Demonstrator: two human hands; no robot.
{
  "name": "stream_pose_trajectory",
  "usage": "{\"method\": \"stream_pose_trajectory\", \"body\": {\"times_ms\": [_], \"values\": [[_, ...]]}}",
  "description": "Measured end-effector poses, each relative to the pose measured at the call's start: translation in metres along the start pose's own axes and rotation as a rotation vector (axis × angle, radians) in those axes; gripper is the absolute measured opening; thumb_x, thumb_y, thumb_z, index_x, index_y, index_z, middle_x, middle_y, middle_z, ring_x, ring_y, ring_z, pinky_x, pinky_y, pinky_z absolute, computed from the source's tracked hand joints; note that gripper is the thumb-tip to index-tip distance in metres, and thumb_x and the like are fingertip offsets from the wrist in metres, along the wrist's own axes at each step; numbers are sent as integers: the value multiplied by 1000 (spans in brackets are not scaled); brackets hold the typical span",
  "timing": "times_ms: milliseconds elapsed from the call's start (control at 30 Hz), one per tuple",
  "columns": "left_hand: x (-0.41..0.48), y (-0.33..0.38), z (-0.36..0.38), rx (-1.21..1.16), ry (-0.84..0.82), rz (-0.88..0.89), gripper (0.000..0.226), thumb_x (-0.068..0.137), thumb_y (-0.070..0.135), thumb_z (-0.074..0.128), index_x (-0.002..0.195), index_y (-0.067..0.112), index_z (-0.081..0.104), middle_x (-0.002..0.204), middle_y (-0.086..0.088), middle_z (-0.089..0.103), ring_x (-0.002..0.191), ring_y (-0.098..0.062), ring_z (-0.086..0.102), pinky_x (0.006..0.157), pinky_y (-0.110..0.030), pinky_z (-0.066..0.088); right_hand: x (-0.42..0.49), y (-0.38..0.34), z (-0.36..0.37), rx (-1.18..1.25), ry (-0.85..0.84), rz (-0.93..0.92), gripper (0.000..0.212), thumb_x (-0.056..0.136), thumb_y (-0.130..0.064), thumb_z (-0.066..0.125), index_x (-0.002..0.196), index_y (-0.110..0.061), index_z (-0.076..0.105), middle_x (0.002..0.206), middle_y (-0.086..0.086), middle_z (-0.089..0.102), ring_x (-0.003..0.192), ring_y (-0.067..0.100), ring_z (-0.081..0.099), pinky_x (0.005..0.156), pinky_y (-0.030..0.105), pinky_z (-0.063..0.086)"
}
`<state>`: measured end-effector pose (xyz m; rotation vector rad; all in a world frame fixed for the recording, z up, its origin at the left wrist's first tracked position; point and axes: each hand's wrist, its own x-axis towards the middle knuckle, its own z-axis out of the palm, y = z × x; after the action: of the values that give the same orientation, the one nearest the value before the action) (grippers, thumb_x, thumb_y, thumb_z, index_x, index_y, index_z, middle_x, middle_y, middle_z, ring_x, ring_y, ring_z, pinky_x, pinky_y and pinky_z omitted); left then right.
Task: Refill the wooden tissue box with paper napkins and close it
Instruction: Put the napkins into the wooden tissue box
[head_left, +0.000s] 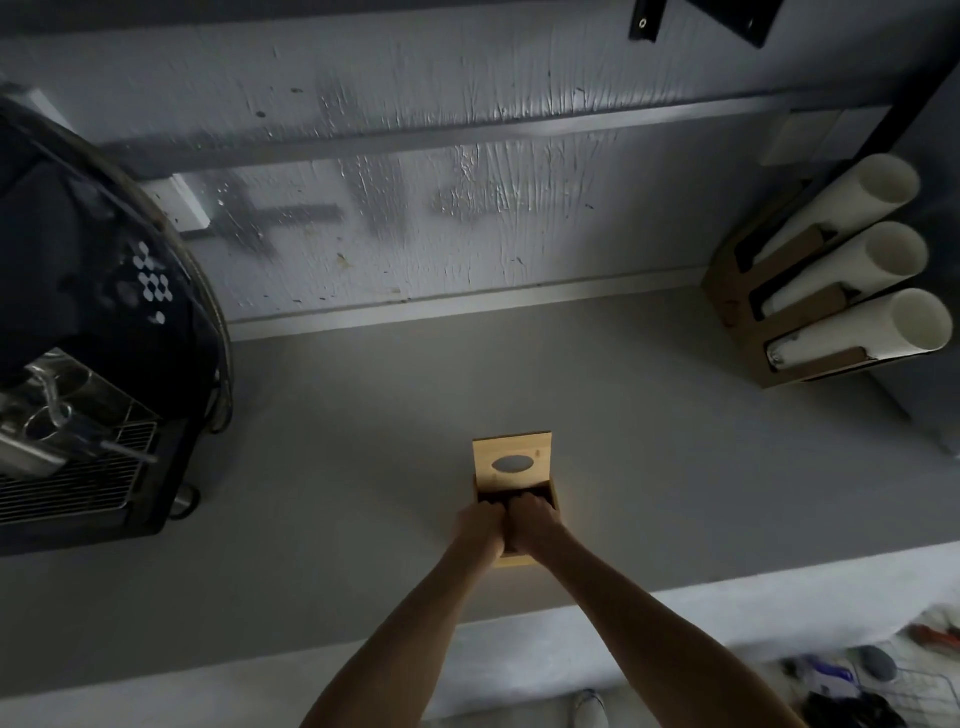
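A small wooden tissue box (555, 503) stands on the grey counter (363, 467), near its front edge. Its wooden lid (511, 462), with an oval slot, is slid partly away from me, leaving a dark opening at the near half. My left hand (480, 527) and my right hand (532, 522) are side by side over that opening, fingers curled down into the box. The inside looks dark; whether the hands hold napkins is hidden. No loose napkins show on the counter.
A black coffee machine (98, 338) with a metal drip grate fills the left side. A cardboard holder with three stacks of white paper cups (852, 270) stands at the right. The wall runs along the back. Below the counter's front edge at the right lies a wire basket with clutter (883, 686).
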<state>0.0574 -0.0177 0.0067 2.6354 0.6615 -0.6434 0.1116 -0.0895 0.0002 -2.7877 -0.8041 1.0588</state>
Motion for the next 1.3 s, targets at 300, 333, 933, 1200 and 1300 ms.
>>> {"method": "stream_pose_trajectory", "body": {"times_ms": [300,333,933,1200,1300], "values": [[-31,-13,8,-143,212,107,34,92,33,52,124,26,45,124,-1,62,103,-28,65,83,-41,55,-4,4,9,-8,135,-79,35,83,-27,68,117,-21,62,117,-1,67,109,21,63,88,37,55],[-40,-16,13,-214,272,80,36,94,32,49,129,28,41,128,0,60,106,-26,64,86,-40,55,0,5,11,-4,129,-114,37,83,-28,69,118,-24,62,118,-3,66,110,21,63,89,37,55],[-53,-22,21,-940,293,-305,25,85,30,57,110,27,54,112,2,62,101,-22,63,77,-44,59,-5,-24,0,55,97,-91,29,78,-36,72,105,-26,67,104,-5,71,99,20,67,80,36,56],[-45,-20,35,-1019,256,-327,14,81,34,48,91,31,57,90,7,67,84,-17,66,73,-46,60,-7,-19,5,89,67,-101,28,83,-35,70,109,-27,63,108,-4,69,104,23,64,74,32,44],[-42,-20,36,-1021,255,-351,14,81,33,46,89,30,57,90,6,67,85,-18,66,74,-45,60,-8,-20,5,110,67,-79,28,83,-36,70,109,-27,65,105,-4,70,104,21,65,76,31,43]]}}
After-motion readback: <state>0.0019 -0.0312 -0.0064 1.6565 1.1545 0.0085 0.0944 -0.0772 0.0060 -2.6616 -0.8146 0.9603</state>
